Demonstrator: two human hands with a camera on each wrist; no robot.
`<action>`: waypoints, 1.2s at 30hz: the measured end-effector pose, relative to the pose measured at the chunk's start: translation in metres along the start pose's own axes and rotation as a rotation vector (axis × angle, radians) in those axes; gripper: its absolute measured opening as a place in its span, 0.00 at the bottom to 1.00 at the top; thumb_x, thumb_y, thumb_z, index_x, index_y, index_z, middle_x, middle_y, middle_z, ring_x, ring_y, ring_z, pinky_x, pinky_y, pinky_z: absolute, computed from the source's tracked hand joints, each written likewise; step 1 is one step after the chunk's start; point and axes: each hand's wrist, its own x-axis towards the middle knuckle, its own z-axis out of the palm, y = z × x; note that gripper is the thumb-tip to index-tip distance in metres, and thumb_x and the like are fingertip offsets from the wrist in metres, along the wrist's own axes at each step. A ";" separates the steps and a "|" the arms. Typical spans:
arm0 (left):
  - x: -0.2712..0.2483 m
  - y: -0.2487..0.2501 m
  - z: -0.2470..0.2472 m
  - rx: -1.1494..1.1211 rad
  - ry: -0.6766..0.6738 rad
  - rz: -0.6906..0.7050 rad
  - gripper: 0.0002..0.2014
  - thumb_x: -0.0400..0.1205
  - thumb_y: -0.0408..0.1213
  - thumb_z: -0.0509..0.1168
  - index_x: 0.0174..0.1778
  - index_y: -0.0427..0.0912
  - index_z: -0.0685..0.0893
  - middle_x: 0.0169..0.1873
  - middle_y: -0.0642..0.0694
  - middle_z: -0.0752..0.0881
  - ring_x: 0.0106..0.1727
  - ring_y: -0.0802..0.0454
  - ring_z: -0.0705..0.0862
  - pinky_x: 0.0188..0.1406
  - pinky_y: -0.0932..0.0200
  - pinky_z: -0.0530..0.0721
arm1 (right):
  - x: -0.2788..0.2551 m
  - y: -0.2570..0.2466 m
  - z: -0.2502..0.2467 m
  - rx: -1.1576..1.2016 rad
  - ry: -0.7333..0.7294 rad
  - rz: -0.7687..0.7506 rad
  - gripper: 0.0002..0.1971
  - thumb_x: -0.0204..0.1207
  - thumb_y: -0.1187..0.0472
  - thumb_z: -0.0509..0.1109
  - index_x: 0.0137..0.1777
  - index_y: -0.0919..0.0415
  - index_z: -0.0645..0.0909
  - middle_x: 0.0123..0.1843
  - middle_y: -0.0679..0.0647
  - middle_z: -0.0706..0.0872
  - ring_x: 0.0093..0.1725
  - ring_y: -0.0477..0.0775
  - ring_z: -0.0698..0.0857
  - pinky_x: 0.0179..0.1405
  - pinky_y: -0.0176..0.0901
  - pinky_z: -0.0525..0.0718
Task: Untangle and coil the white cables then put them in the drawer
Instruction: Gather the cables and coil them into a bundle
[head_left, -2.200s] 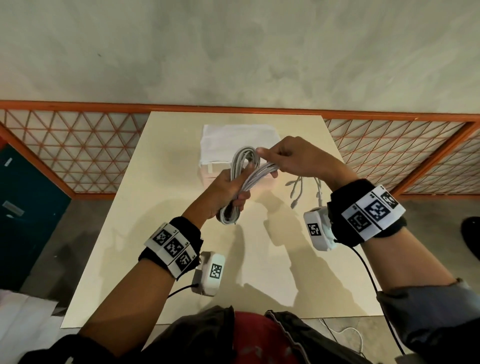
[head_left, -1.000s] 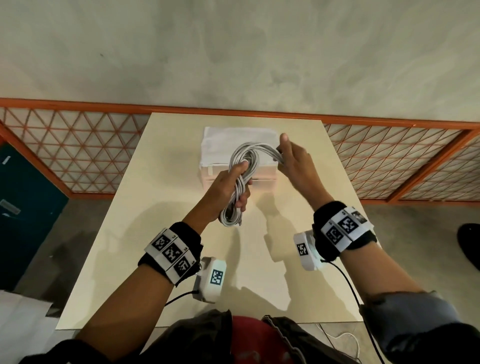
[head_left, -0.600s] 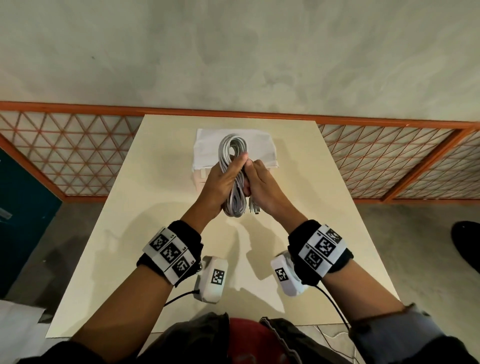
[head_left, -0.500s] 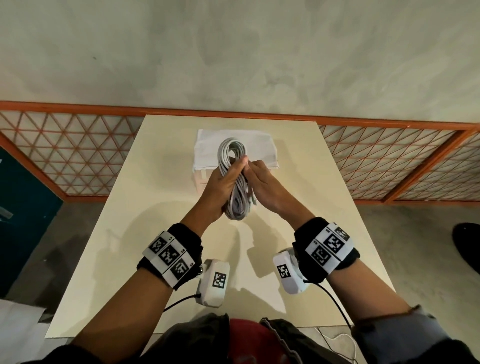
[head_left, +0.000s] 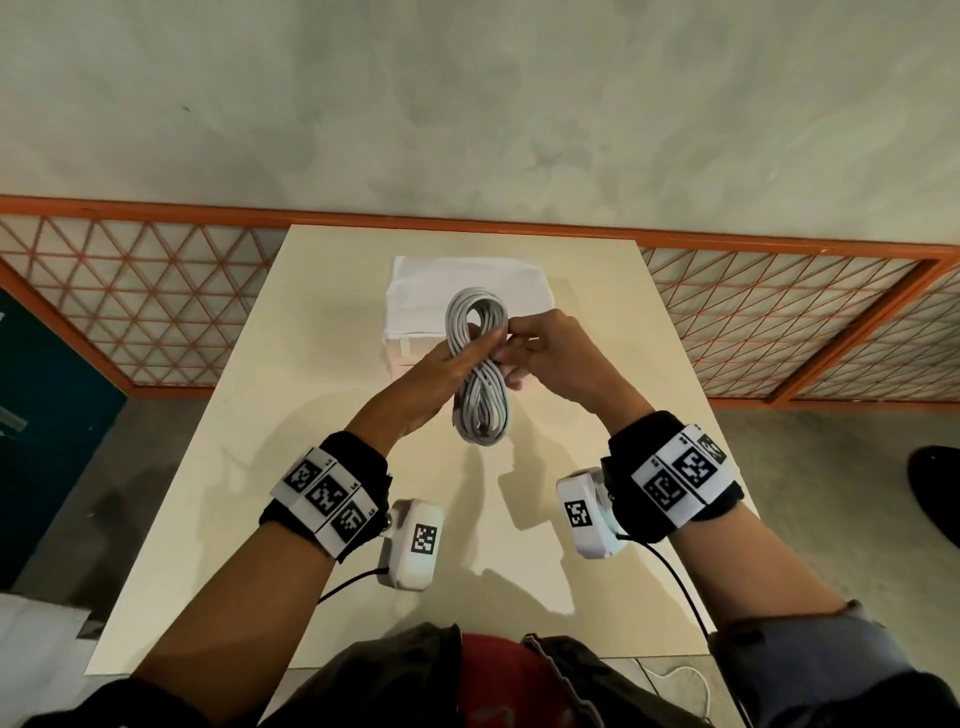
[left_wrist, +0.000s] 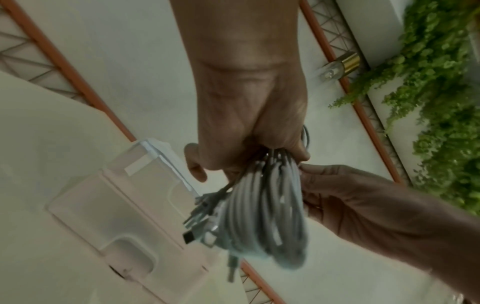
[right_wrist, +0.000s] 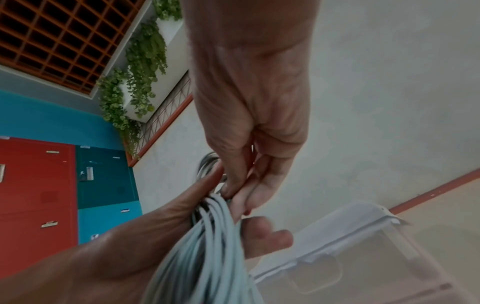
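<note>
At frame centre, above the table (head_left: 249, 441), the coiled white cables (head_left: 480, 374) are gripped at the waist by the curled left hand (head_left: 441, 374) and pinched by the right hand (head_left: 545, 358); being light, limp and springy, the coil should be held there.

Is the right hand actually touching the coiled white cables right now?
Touching. In the right wrist view the right hand has its fingertips pinched onto the coiled white cables at the waist, just above the left hand that grips the bundle.
</note>
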 end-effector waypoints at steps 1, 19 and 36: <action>0.000 0.001 0.000 0.016 0.010 0.005 0.16 0.86 0.49 0.55 0.50 0.41 0.81 0.42 0.42 0.85 0.48 0.42 0.88 0.54 0.54 0.85 | 0.002 0.001 -0.002 -0.033 -0.009 -0.002 0.06 0.78 0.69 0.67 0.45 0.71 0.85 0.36 0.63 0.89 0.37 0.56 0.86 0.44 0.47 0.84; 0.007 -0.002 -0.001 -0.337 0.079 0.041 0.12 0.79 0.29 0.64 0.30 0.39 0.87 0.30 0.47 0.89 0.40 0.53 0.89 0.44 0.61 0.88 | -0.003 0.012 0.028 0.457 -0.441 0.275 0.21 0.66 0.56 0.78 0.60 0.52 0.82 0.63 0.59 0.86 0.67 0.57 0.83 0.72 0.59 0.77; 0.015 -0.022 -0.006 -0.270 0.134 -0.040 0.09 0.76 0.32 0.69 0.50 0.33 0.84 0.36 0.47 0.89 0.40 0.56 0.89 0.39 0.65 0.85 | 0.002 0.016 0.069 0.304 -0.170 0.390 0.24 0.59 0.61 0.73 0.56 0.61 0.72 0.38 0.51 0.78 0.39 0.50 0.79 0.37 0.42 0.79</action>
